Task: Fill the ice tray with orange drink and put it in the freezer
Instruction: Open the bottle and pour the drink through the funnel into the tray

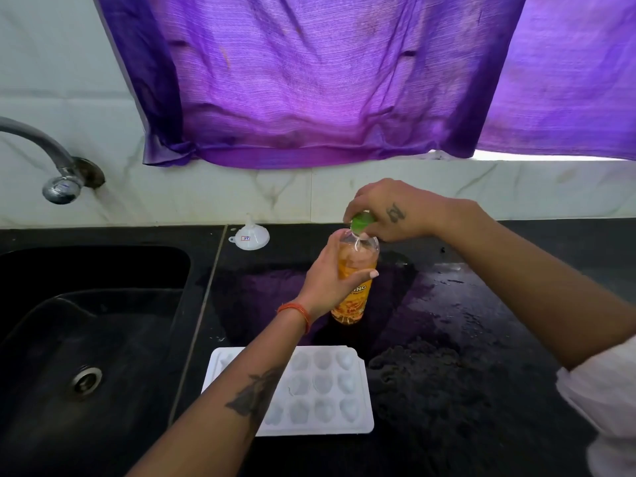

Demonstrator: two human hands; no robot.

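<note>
A clear bottle of orange drink (351,297) stands upright on the black counter, behind the tray. My left hand (330,273) grips its upper body from the left. My right hand (385,211) comes in from above and pinches the green cap (361,222) at the bottle's neck. A white ice tray (327,390) with several empty rounded cells lies flat near the counter's front edge; my left forearm crosses over its left part.
A black sink (86,339) with a drain fills the left side, with a metal tap (58,173) above it. A small white funnel (248,234) sits at the back of the black counter (464,339). A purple curtain (309,80) hangs over the tiled wall.
</note>
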